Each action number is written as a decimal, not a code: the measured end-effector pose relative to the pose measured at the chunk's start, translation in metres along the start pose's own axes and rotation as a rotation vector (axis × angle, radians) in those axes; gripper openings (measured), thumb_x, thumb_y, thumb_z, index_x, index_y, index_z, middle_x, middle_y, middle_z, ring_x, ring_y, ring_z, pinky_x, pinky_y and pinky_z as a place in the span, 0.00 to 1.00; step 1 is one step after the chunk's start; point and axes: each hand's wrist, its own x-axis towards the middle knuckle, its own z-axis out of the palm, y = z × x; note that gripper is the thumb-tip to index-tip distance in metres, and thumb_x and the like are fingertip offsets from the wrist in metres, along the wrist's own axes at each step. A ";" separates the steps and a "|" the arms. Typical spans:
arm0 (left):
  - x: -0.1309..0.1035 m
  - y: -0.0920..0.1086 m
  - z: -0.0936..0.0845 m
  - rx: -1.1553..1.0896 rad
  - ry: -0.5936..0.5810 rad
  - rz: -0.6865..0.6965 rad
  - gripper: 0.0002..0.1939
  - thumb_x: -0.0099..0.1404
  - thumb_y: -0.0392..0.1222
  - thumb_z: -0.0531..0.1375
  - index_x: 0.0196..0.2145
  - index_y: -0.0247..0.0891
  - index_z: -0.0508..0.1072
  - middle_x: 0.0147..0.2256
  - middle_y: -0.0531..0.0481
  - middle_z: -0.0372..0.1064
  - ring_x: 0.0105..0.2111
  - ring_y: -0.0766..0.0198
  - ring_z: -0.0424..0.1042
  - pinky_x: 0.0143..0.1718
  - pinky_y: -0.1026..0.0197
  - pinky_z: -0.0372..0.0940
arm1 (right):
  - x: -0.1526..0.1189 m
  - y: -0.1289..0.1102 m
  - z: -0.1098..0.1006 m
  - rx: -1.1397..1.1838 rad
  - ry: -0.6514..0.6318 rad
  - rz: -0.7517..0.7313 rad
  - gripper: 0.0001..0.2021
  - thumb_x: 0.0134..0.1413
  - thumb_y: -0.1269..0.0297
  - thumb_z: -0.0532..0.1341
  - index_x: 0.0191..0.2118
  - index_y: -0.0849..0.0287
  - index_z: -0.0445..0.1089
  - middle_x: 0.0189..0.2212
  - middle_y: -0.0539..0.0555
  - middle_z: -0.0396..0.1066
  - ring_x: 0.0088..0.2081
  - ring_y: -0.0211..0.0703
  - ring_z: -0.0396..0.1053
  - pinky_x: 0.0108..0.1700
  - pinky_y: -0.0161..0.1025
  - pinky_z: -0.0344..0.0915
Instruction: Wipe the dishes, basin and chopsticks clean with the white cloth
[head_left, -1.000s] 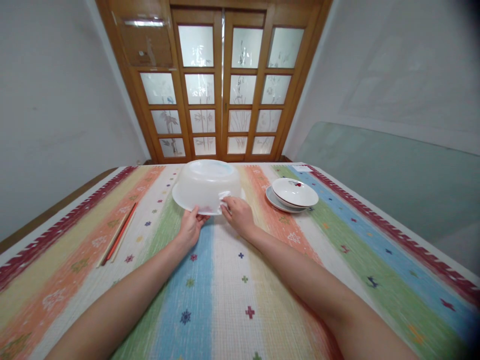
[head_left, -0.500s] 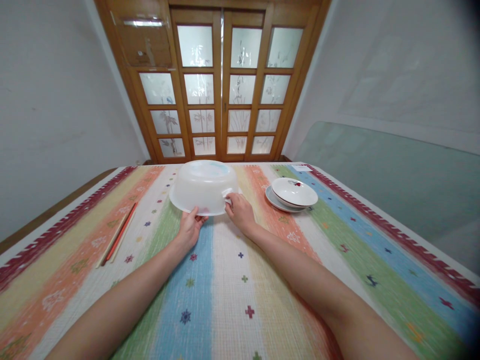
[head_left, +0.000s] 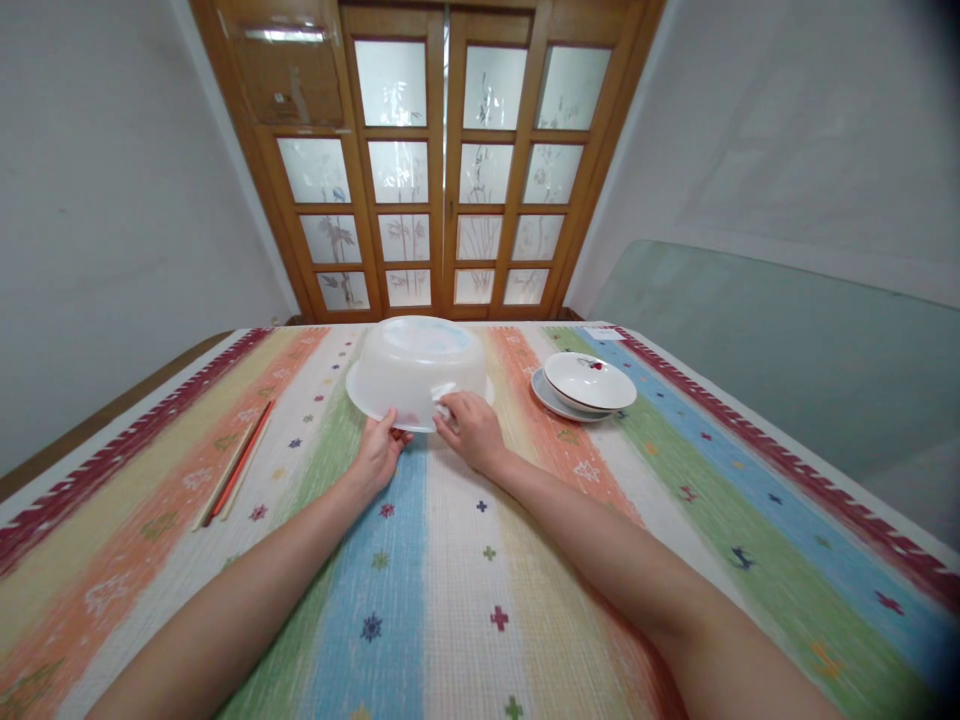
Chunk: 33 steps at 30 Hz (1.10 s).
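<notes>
A translucent white plastic basin [head_left: 397, 375] is upside down over the striped tablecloth, its wide rim facing down. My left hand [head_left: 381, 448] grips the near rim, thumb on the outer side and fingers below. My right hand [head_left: 472, 430] is closed on a small white tissue or cloth [head_left: 442, 393] and presses it against the basin's near side wall. Part of the tissue is hidden by the fingers, and what lies under the basin cannot be seen.
To the right, a white bowl [head_left: 590, 380] with a dark rim sits on a plate [head_left: 559, 405]. Several chopsticks [head_left: 236, 468], some red and some pale, lie at the left. A small white paper [head_left: 604, 333] rests by the far right edge. Wooden glazed doors [head_left: 446, 160] stand beyond the table.
My right hand has moved the tissue leftward along the basin's wall. The basin has shifted slightly to the right, while my left hand keeps its hold on the rim.
</notes>
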 end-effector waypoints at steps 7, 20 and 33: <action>0.001 0.006 0.000 -0.015 0.011 -0.013 0.13 0.65 0.38 0.64 0.48 0.39 0.72 0.34 0.50 0.77 0.27 0.65 0.73 0.25 0.65 0.64 | 0.007 0.048 -0.004 -0.059 0.174 0.329 0.12 0.68 0.54 0.55 0.45 0.58 0.68 0.39 0.57 0.73 0.42 0.51 0.69 0.49 0.46 0.60; 0.011 0.008 -0.009 -0.029 0.006 0.027 0.11 0.65 0.40 0.64 0.45 0.39 0.71 0.33 0.51 0.75 0.25 0.65 0.72 0.23 0.65 0.61 | -0.005 0.011 0.004 -0.037 0.023 0.007 0.10 0.70 0.63 0.54 0.50 0.55 0.69 0.41 0.55 0.73 0.40 0.46 0.70 0.44 0.40 0.63; 0.017 0.009 -0.010 -0.094 -0.071 0.023 0.13 0.67 0.41 0.63 0.49 0.39 0.71 0.33 0.52 0.74 0.23 0.66 0.67 0.19 0.65 0.56 | 0.009 0.049 -0.006 -0.028 0.320 0.301 0.22 0.72 0.62 0.47 0.66 0.59 0.63 0.47 0.62 0.65 0.48 0.53 0.65 0.52 0.51 0.67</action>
